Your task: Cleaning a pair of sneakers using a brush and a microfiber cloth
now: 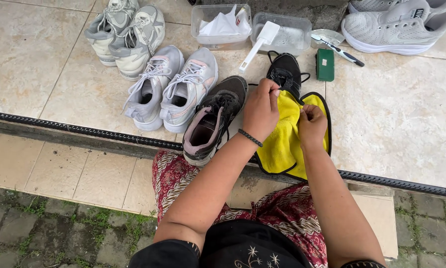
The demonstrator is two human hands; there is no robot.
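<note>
Black shoe stands on the tiled floor ledge, its heel end covered by a yellow cloth with a black border that drapes toward the ledge's front edge. Left hand rests on the shoe's opening, fingers curled and pinching at the lace area; right hand is clenched on the top of the cloth, just beside the left. A dark beaded bracelet circles the left wrist.

Touching the left hand's side lies a dark shoe with a pink lining, its heel hanging at the ledge's edge, where a black strip runs along the step. Left of it sit a pair of grey-and-pink sneakers, and behind those another grey pair. At the back stand two clear plastic tubs, a white brush leaning out of one, then a green block and a toothbrush. A white sneaker pair fills the far right corner.

Bare tile lies open to the right of the cloth, reaching the ledge's front edge; the left side is crowded with shoes.
</note>
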